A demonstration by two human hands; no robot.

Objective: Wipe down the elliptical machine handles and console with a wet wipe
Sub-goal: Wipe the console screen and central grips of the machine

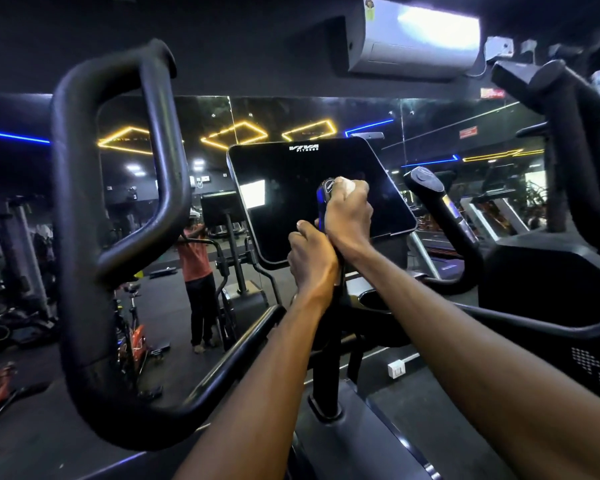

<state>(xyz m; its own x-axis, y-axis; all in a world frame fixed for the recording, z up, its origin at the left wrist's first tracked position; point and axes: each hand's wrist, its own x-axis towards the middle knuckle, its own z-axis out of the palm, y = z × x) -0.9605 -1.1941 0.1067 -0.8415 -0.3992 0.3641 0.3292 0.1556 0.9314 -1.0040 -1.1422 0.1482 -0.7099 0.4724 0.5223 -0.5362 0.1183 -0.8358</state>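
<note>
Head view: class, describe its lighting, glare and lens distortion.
Head view: the room is dim, lit mostly by yellow and blue strip lights in the mirror; glare whitens the air conditioner; the console screen is dark with one bright reflection; the wide lens bows the loop handle; both hands, left hand and right hand, are fairly sharp.

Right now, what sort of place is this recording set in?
Most likely a commercial gym. An elliptical console marked with a fitness brand stands ahead, a wall mirror reflects rows of exercise machines, and a stationary bike shows at lower left.
</note>
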